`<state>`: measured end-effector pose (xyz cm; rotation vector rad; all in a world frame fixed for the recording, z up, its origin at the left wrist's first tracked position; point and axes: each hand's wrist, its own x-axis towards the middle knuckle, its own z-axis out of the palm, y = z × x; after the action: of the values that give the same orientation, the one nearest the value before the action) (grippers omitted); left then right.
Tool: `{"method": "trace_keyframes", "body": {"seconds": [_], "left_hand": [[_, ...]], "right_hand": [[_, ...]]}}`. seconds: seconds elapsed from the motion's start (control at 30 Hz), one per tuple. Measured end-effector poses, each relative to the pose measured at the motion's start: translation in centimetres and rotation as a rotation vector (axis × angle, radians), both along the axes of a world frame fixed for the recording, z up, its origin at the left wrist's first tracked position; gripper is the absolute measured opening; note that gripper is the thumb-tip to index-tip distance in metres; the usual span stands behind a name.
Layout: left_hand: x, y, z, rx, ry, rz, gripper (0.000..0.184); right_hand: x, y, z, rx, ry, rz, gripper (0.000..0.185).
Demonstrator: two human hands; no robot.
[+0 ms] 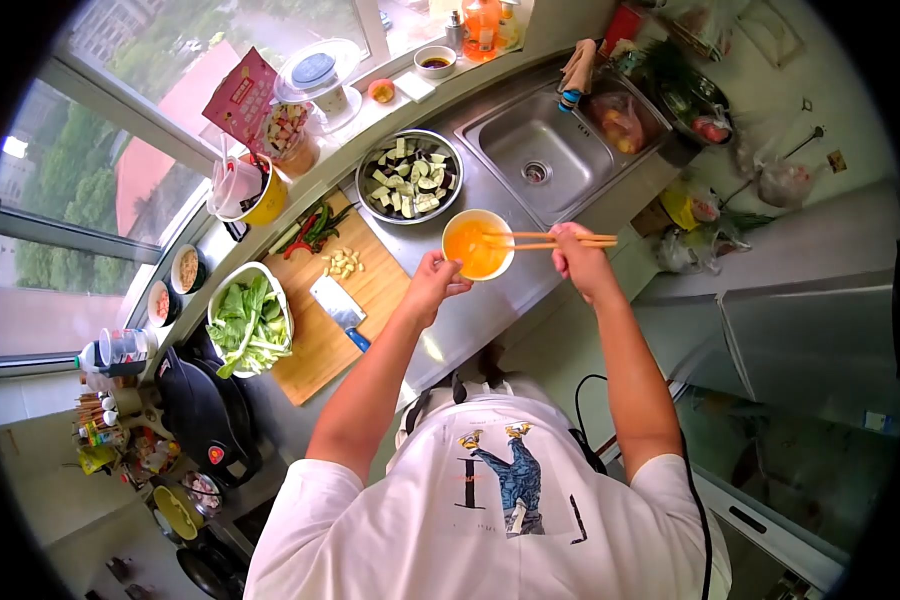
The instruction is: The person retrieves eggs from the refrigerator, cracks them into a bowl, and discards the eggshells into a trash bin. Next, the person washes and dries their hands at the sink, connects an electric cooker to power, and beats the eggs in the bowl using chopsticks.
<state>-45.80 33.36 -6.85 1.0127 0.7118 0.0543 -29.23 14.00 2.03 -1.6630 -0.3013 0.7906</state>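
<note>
My left hand (437, 287) grips the near left side of a white bowl (449, 222), tilted toward me. Inside it is an orange-yellow liquid that looks like beaten egg (475, 252). With my right hand (580, 262) I hold a pair of chopsticks (540, 240), their tips in the liquid. Just behind the bowl stands a metal basin (367, 207) of cut eggplant. To the left, a wooden cutting board (305, 372) carries a cleaver (338, 310) with a blue handle, garlic cloves (344, 263), and green and red peppers (315, 228).
A sink (580, 150) lies at the back right. Leafy greens fill a white basket (288, 345) left of the board. Small bowls, a yellow tub (265, 195) and a sauce bowl (435, 62) line the windowsill. A black wok-like pan (205, 410) stands at far left.
</note>
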Motion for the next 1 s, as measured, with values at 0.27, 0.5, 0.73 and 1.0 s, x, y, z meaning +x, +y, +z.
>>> {"method": "trace_keyframes", "body": {"seconds": [0.27,0.5,0.73,1.0], "left_hand": [[0.4,0.0,0.5,-0.032,-0.039,0.018,0.040],[0.8,0.4,0.3,-0.045,-0.009,0.017,0.039],[0.3,0.4,0.4,-0.023,0.000,-0.008,0.039],[0.4,0.4,0.3,-0.050,-0.016,-0.006,0.040]], "right_hand": [[-0.4,-0.2,0.5,-0.019,0.047,0.064,0.024],[0.1,-0.4,-0.5,0.037,0.157,0.091,0.023],[0.6,-0.1,-0.6,0.105,0.145,-0.068,0.023],[1.0,-0.4,-1.6,0.044,0.118,0.007,0.024]]}}
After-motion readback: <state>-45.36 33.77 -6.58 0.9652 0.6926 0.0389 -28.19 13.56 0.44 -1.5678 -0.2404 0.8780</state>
